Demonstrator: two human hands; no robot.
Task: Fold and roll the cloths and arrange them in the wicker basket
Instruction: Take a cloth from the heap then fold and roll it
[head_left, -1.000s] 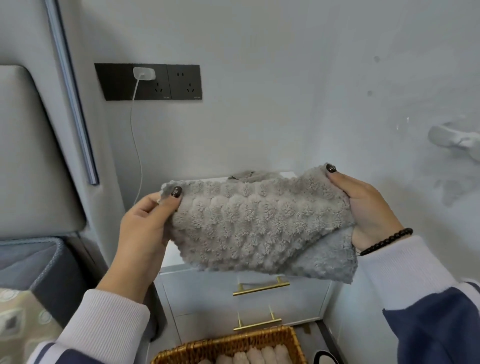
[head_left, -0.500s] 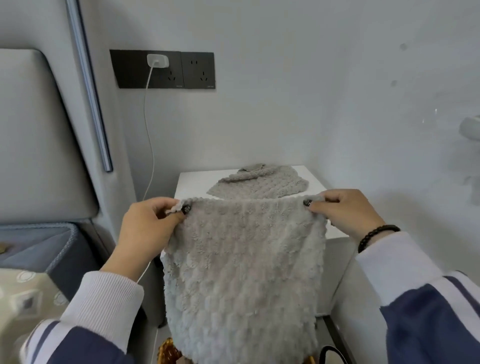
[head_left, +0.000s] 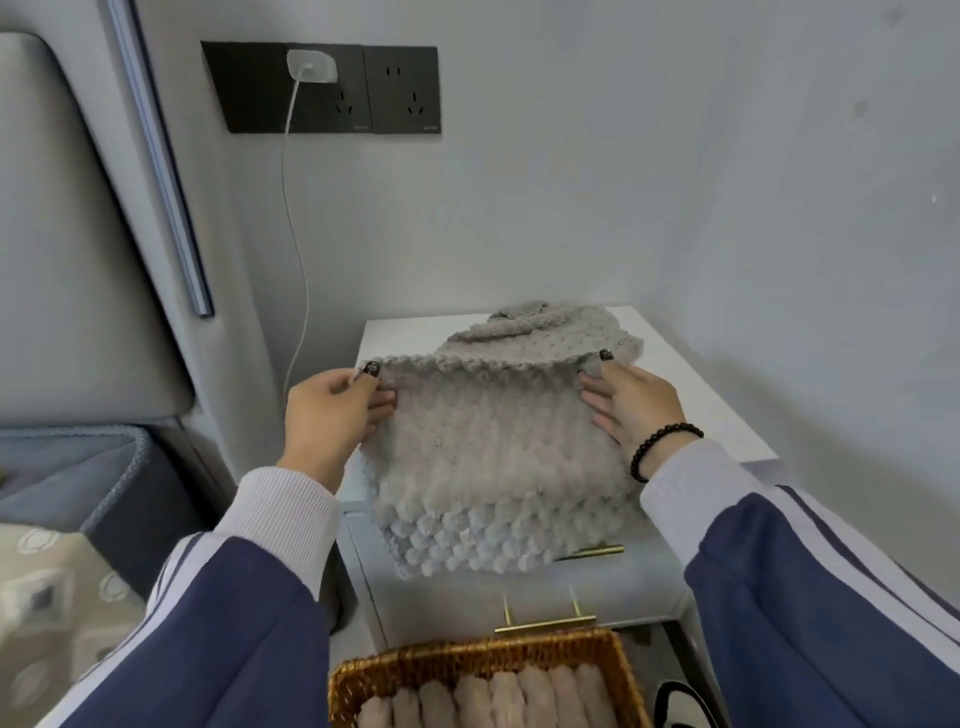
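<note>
Over at the far left of the frame a padded grey headboard (head_left: 62, 249) stands against the wall, with a patterned pillow (head_left: 57, 603) in the lower left corner. Higher up, left of centre, a black socket panel (head_left: 322, 88) holds a white charger (head_left: 310, 66), whose cable (head_left: 298, 249) hangs down behind a white nightstand (head_left: 727, 415).

Just left of centre, the left hand (head_left: 332, 410) pinches the upper left corner of a grey bobbled cloth (head_left: 488, 467), thumb on top and fingers curled beneath the edge. The cloth is spread over the nightstand top, and its lower part hangs over the front edge, covering part of the upper gold drawer handle (head_left: 592, 552). Behind it, toward the back of the nightstand top, a second grey cloth (head_left: 550, 327) lies crumpled, touching the far edge of the held one.

Right of centre, the right hand (head_left: 631, 402), with a black bead bracelet (head_left: 662, 447) at the wrist, grips the cloth's upper right corner, thumb over the edge and fingers lying against the fabric.

At the bottom centre, below the lower drawer handle (head_left: 545, 621), a wicker basket (head_left: 467, 657) holds a row of rolled cloths (head_left: 483, 701) side by side.
</note>
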